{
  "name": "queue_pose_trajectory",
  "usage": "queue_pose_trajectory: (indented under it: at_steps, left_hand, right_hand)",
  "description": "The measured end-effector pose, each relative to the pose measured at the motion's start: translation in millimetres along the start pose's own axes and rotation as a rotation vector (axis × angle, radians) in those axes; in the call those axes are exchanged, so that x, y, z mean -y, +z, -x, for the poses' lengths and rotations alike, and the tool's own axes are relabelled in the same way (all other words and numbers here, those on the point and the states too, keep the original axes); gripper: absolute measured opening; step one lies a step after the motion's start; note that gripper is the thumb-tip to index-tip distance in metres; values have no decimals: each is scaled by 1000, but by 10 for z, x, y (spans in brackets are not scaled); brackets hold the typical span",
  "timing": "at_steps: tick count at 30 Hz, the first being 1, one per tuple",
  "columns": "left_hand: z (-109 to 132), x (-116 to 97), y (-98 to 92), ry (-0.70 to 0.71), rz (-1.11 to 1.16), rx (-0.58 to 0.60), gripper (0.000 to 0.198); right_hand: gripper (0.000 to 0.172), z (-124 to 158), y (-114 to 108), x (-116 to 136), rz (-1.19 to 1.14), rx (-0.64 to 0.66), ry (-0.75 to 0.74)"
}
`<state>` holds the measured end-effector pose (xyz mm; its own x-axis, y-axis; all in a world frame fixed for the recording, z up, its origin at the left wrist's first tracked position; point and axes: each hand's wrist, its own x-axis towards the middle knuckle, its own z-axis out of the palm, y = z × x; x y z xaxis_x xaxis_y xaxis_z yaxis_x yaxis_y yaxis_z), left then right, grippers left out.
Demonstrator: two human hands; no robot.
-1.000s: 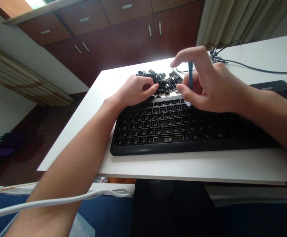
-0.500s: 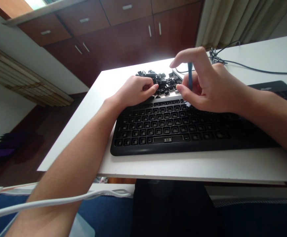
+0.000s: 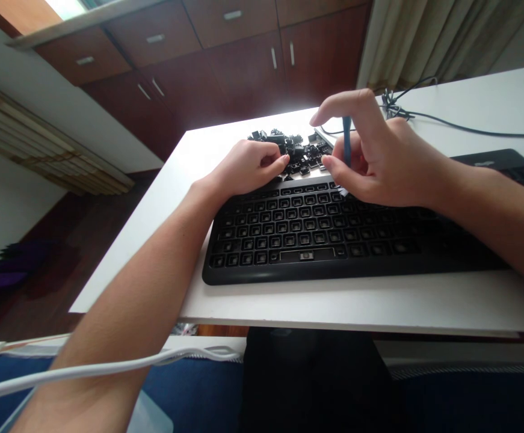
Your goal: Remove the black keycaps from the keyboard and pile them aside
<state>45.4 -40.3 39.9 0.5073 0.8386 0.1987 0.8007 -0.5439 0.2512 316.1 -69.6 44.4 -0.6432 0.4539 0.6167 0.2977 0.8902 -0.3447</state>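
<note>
A black keyboard (image 3: 266, 273) with its keycaps off lies across the white table, rows of bare key sockets showing. My left hand (image 3: 246, 163) rests at its far left edge with curled fingers, thumb and index tips close together. Whether anything is inside that hand is hidden. Just beyond it is a heap of loose black keycaps (image 3: 304, 157). Above the keyboard's far edge, my right hand (image 3: 374, 156) is closed around a slim blue stick (image 3: 347, 139), index finger raised and bent. A whitish tip (image 3: 343, 191) shows below that hand, over the sockets.
Dark cables (image 3: 394, 107) lie bundled at the back right of the white table (image 3: 144, 228). A white cord (image 3: 108, 365) crosses in front of my left forearm. Wooden cabinets (image 3: 243, 72) stand behind the table. A dark item sits at the far right edge.
Both hands keep nearly the same place and pose. The whole view has shifted very slightly; the whitish tip has barely moved.
</note>
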Motion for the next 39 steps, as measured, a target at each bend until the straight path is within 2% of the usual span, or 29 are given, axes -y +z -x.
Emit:
queue_pose_trajectory:
  at_steps: [12, 19, 39]
  left_hand:
    - [-4, 3, 2, 2, 6, 2, 39]
    - [-4, 1, 5, 2, -1, -3, 39]
    - [-1, -1, -1, -8, 11, -3, 39]
  right_hand:
    - [52, -18, -6, 36, 123, 36, 39]
    - [47, -14, -3, 22, 65, 13, 12]
    - [50, -25, -12, 45, 86, 53, 83]
